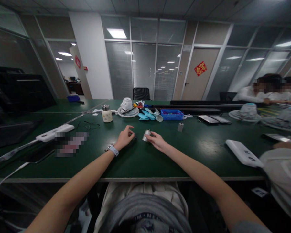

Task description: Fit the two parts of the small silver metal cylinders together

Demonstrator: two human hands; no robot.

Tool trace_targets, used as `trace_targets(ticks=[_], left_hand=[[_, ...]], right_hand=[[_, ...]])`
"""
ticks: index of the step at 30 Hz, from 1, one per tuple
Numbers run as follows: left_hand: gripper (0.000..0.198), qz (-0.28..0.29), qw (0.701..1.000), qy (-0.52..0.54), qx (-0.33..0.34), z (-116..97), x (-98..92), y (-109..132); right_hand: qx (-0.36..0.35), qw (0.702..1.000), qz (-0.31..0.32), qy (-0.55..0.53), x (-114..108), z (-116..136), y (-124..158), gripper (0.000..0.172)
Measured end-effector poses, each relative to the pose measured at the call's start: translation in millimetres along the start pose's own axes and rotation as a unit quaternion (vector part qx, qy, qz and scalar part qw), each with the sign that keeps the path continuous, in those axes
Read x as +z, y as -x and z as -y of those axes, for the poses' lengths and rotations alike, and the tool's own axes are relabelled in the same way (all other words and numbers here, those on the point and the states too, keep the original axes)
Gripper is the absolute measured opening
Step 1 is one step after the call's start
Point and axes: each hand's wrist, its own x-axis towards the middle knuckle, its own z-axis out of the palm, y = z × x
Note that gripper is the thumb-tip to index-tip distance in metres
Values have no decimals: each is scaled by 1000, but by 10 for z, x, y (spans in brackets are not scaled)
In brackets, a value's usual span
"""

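Held in my right hand point(157, 141) is a small silver metal cylinder point(145, 136), which looks like a motor with a thin shaft on top. The fingertips and thumb grip its right side, just above the green table. To its left, my left hand point(125, 137) is curled, thumb and fingers close together. A small dark bit shows at its fingertips, too unclear to name. A watch point(113, 149) is on that wrist. A second silver cylinder point(180, 127) stands on the table, right of and beyond my right hand.
Farther back are a cream jar point(107, 115), a white fan part point(128, 112), light-blue fan blades point(146, 115) and a blue tray point(171, 115). A white power strip point(55, 132) lies left, a white case point(243, 153) right. Other people sit at the right.
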Motion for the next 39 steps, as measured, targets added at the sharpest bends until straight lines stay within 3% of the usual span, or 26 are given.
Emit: trace_targets(ticks=[8, 24, 39], left_hand=[[37, 4, 1000, -4, 2, -24, -13, 9], [36, 8, 1000, 1, 11, 1, -1, 5], [37, 1, 1000, 1, 5, -1, -8, 5]], right_hand=[[-8, 1000, 6, 19, -30, -30, -21, 49], [-118, 986, 24, 119, -128, -112, -68, 57], [-144, 976, 30, 162, -175, -150, -97, 57]])
